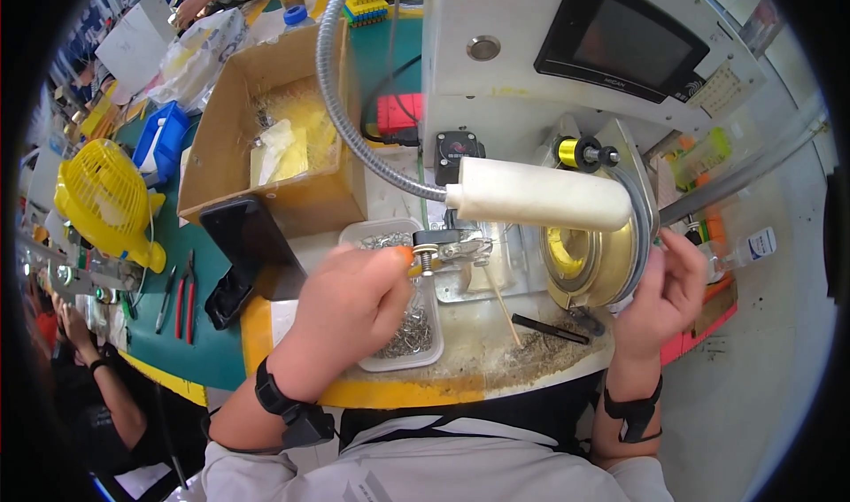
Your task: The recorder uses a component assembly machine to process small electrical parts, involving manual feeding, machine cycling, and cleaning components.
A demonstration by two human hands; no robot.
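Observation:
My left hand (354, 294) is closed around the orange-tipped handle (408, 256) of a small metal toggle clamp (456, 247) with a spring on its bolt. Most of that handle is hidden in my fist. Under the clamp lies a metal plate (522, 290), and a thin wooden stick (503, 305) slants down from it. At the right, my right hand (662, 294) has its thumb and curled fingers against the rim of a grey and brass-coloured wheel (567, 282). Beside my left hand, a white plastic tub (435, 347) holds many small metal pieces.
A white padded tube (540, 194) on a flexible metal hose (329, 68) crosses above the clamp. A machine with a dark screen (620, 37) stands behind. Leftward are a cardboard box (208, 139), phone (248, 236), red-handled pliers (185, 298) and yellow fan (104, 196). Black tweezers (551, 328) lie near the front edge.

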